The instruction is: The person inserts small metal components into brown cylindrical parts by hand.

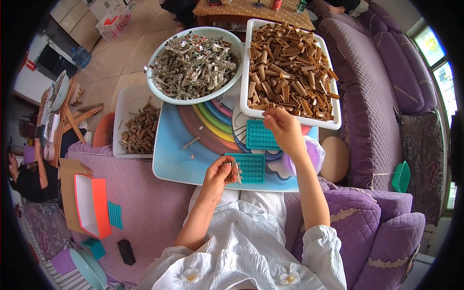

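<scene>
1. Left hand (pixel 220 175) is curled, pinching a small bundle of thin silvery strips (pixel 234 172) at the edge of a teal grid mould (pixel 249 167).
2. Right hand (pixel 282 126) is reached up to 12 o'clock, fingertips pressed together at the near rim of the white tray (pixel 290 114); what's pinched can't be told.
3. Tray is heaped w/ brown tube pieces (pixel 290 67), glossy, short, some w/ coppery ends.
4. Round basin (pixel 193 100) at 11 o'clock is piled w/ shiny scraps.
5. Progress, prob early: both piles look full, a 2nd teal mould (pixel 260 136) is laid by the tray.

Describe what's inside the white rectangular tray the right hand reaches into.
The white tray is heaped with brown tubes. The right hand touches its near edge. The tray's bottom is covered.
</scene>
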A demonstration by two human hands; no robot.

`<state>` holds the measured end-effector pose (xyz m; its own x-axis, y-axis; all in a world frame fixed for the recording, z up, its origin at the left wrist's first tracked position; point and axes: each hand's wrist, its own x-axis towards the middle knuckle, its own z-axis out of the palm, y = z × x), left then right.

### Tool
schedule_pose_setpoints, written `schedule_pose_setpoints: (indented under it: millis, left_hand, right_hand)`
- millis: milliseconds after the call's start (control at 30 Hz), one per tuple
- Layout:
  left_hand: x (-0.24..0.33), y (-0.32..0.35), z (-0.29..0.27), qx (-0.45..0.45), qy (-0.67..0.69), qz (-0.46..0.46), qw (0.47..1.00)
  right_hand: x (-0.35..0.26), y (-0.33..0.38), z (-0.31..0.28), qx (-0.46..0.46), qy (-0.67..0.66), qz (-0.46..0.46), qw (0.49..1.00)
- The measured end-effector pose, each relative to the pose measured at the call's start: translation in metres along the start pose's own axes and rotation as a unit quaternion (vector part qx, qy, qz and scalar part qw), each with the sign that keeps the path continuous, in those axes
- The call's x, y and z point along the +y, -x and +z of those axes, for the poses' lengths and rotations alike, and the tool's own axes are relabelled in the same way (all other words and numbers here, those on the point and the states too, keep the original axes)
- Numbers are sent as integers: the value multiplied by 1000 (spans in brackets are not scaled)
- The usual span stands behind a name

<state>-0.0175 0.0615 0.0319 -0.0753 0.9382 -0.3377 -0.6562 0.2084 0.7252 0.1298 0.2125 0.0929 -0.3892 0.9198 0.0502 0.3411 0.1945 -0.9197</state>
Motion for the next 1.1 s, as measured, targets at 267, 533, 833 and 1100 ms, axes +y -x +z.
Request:
schedule_pose_setpoints:
  millis: [267, 533, 833, 1100]
  left_hand:
    - [10, -37, 15, 3, -70, -6, 998]
    - [8, -57, 21, -9, 14, -58, 998]
    - [-12, -77, 10, -9, 52, -97, 994]
    - [-12, -87, 7, 5, 42, -131, 990]
  right_hand:
    - [21, 29, 77, 41, -287, 96, 952]
    - [23, 34, 86, -5, -416, 169, 894]
    - [51, 34, 94, 44, -466, 168, 867]
    - [69, 27, 96, 47, -375, 200, 904]
